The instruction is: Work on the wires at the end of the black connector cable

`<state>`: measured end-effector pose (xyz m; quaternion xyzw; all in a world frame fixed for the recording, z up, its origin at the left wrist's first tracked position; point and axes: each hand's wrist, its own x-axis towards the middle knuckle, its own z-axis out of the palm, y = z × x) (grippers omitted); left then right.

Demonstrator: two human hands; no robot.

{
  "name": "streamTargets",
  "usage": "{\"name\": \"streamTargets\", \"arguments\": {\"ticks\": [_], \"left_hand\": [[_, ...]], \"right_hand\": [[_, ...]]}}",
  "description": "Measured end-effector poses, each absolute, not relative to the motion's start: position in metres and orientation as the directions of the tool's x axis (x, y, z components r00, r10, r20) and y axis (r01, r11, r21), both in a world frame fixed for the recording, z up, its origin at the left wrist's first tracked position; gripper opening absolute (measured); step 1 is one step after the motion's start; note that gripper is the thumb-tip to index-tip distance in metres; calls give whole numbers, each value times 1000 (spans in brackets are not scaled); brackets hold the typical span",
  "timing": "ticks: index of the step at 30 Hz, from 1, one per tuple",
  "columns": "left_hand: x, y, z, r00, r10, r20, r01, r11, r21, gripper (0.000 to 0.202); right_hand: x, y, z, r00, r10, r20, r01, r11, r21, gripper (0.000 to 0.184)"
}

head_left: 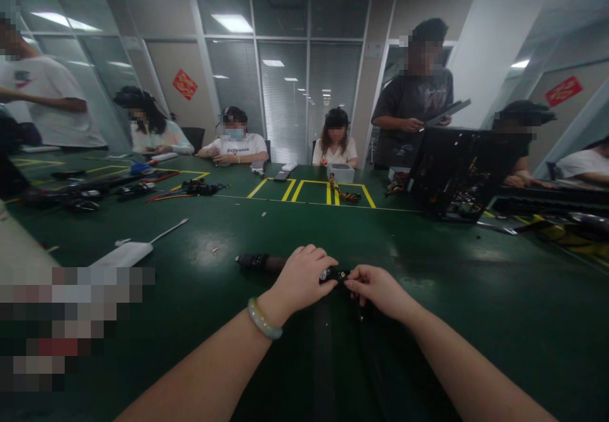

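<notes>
A black electric screwdriver (273, 263) lies on its side on the green table, its narrow metal tip toward the left. My left hand (304, 277) is wrapped over its body from above, and a jade-like bangle circles that wrist. At the tool's right end, my right hand (373, 287) is closed with thumb and fingertips pinched beside a small pale detail on the black tail. A dark cable (360, 315) hangs below those fingers and runs toward me. Exactly what the right fingertips grip is partly hidden.
On the left lies a white power strip or adapter (124, 254) with a lead. Dark cables (195, 186) are bundled farther back. A black computer case (457, 171) stands at the right. Yellow tape (314, 183) marks the green table (228, 314). Several people sit or stand around it.
</notes>
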<state>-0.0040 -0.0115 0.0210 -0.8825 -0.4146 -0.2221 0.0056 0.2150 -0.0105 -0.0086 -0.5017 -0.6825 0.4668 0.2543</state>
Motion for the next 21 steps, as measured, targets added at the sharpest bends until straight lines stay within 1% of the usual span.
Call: {"name": "streamTargets", "arguments": {"ticks": [2, 4, 6, 8, 12, 16, 21], "left_hand": [[3, -13, 17, 585, 712, 388, 713, -680, 173, 23], [8, -13, 14, 598, 715, 362, 706, -684, 185, 18], [11, -13, 12, 600, 721, 346, 708, -680, 188, 14], [11, -12, 12, 606, 716, 346, 709, -684, 173, 11], [13, -13, 10, 616, 700, 360, 711, -691, 127, 7], [15, -12, 7, 601, 704, 379, 723, -680, 117, 11], [16, -10, 7, 581, 721, 377, 732, -666, 146, 11]], "right_hand": [[216, -10, -8, -377, 920, -110, 457, 81, -886, 27], [218, -10, -7, -367, 923, -111, 512, 101, -853, 24], [219, -11, -5, -347, 932, -102, 590, 132, -796, 21], [218, -13, -3, -334, 940, -65, 661, 184, -728, 16], [214, -18, -1, -314, 949, 18, 738, 256, -624, 11], [211, -17, -4, -297, 954, 38, 739, 255, -623, 10], [210, -11, -9, -290, 956, 40, 691, 238, -683, 11]]}}
